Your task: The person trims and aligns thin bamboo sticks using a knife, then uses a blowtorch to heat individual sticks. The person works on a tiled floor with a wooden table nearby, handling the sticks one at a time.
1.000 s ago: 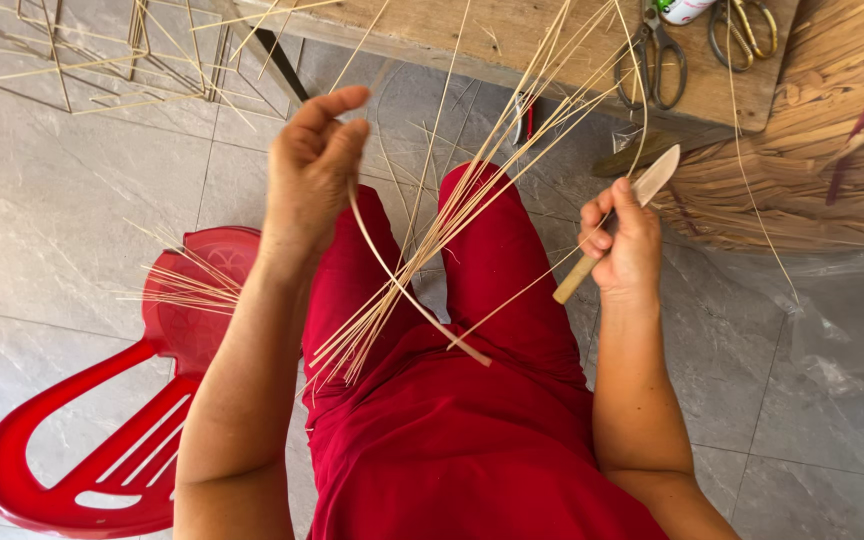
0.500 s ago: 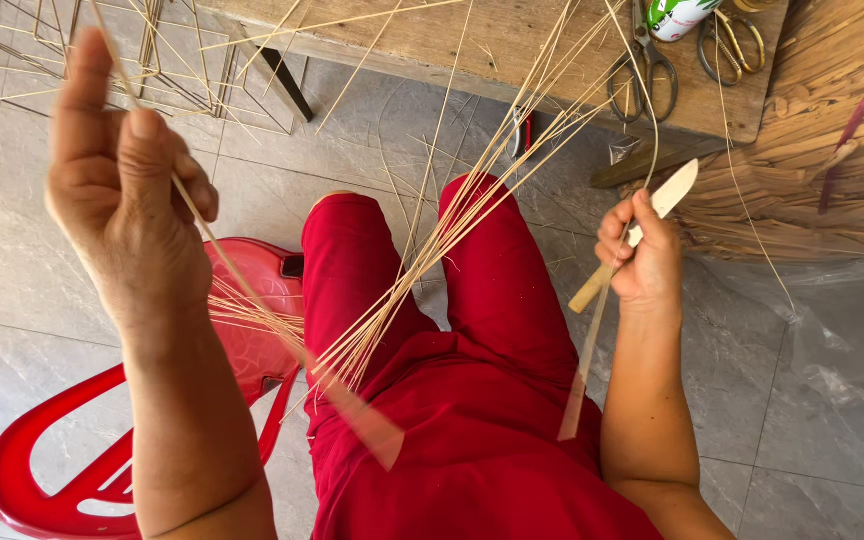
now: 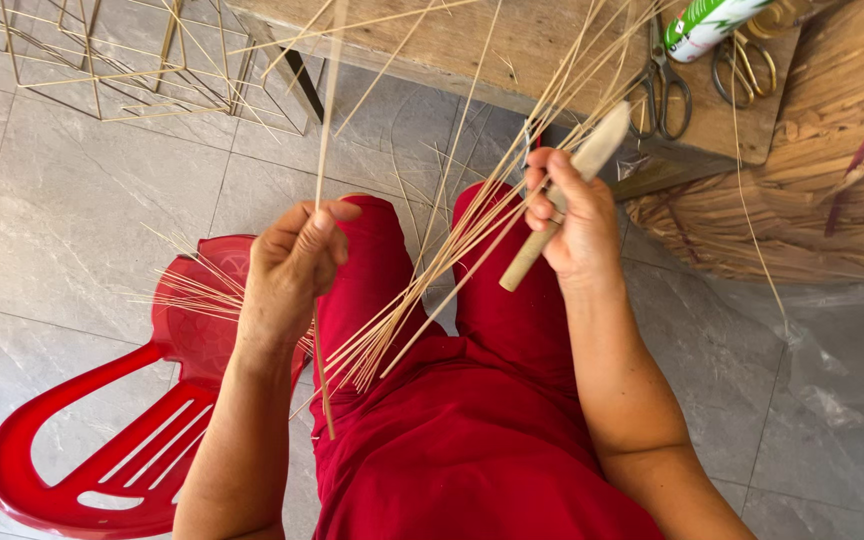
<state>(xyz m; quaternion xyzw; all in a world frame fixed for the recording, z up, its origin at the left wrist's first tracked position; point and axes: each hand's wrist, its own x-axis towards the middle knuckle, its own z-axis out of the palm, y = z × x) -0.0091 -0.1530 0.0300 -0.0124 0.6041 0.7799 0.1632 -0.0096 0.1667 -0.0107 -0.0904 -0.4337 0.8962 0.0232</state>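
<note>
1 thin strip [image 3: 324,160] is pinched upright by the left hand [image 3: 287,275], kept apart from the bundle [image 3: 432,290]; a wooden-handled knife [image 3: 562,200] is gripped by the right hand [image 3: 572,225].

— Left hand [image 3: 290,268]?
— Raised in front of the lap, back of the hand toward the camera, wrist bent slightly. Fingers [image 3: 320,232] curled inward, thumb and forefinger pinched together at the top. Forearm bare, running down and left to the bottom edge.
— And the right hand [image 3: 570,222]?
— Held higher and further out, above the right thigh. Closed in a fist, fingers [image 3: 542,190] wrapped round, knuckles facing left, thumb side up. Wrist straight.
— Forearm?
— Bare too, slanting down to the lower right, elbow out of view.
— Apart or touching?
— Well apart, one over each thigh. Legs in red, seated, knees spread forward.
</note>
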